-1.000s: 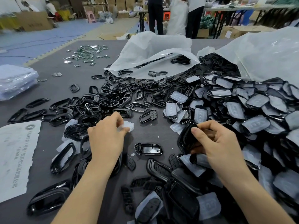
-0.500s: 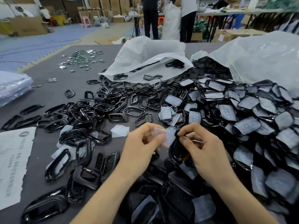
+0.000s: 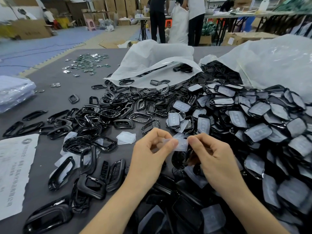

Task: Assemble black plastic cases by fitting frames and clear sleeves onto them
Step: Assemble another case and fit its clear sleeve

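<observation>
Both hands meet over the middle of the grey table (image 3: 50, 92). My left hand (image 3: 150, 156) pinches the left edge of a small clear sleeve (image 3: 181, 144) between thumb and forefinger. My right hand (image 3: 214, 159) pinches the sleeve's right edge and also holds a black plastic case (image 3: 179, 159) under its curled fingers; most of the case is hidden. Loose black frames (image 3: 101, 115) lie spread to the left. A heap of cases with clear sleeves fitted (image 3: 263, 132) fills the right side. Another loose clear sleeve (image 3: 126, 137) lies just left of my hands.
Two white plastic bags (image 3: 152, 65) (image 3: 273, 65) spill parts at the back. Small metal pieces (image 3: 87, 62) lie far left. A printed paper sheet (image 3: 15, 171) sits at the left edge, a wrapped bundle (image 3: 13, 92) beyond it. People stand at far tables.
My left hand picked up a clear sleeve from the left and carried it to the case in my right hand. Now both hands pinch the sleeve above the case.
</observation>
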Demonstrator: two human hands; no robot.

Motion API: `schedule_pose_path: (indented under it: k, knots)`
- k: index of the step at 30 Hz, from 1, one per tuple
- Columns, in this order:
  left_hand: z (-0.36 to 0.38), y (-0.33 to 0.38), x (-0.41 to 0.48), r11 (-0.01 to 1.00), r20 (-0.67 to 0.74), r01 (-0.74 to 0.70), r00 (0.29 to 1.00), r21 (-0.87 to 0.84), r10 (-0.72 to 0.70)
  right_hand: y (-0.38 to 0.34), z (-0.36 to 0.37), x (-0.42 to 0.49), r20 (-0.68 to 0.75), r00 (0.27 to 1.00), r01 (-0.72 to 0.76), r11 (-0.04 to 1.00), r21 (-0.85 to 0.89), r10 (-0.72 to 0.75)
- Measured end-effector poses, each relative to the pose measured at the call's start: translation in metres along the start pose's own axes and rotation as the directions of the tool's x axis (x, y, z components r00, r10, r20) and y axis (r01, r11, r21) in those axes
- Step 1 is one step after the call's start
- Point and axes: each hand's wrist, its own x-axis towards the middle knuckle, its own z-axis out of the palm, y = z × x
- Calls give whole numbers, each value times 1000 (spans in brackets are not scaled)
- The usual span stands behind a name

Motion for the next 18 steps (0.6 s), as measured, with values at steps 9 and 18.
schedule_pose_path:
  k: [9, 18]
  knots:
    - [3, 3, -3, 987, 43, 52, 998, -153, -46, 1, -2, 0, 2, 999, 50, 999, 5, -50]
    - [6, 0, -5, 985, 237, 98, 969, -141, -63, -2, -2, 1, -6, 1000, 23, 988, 151, -23]
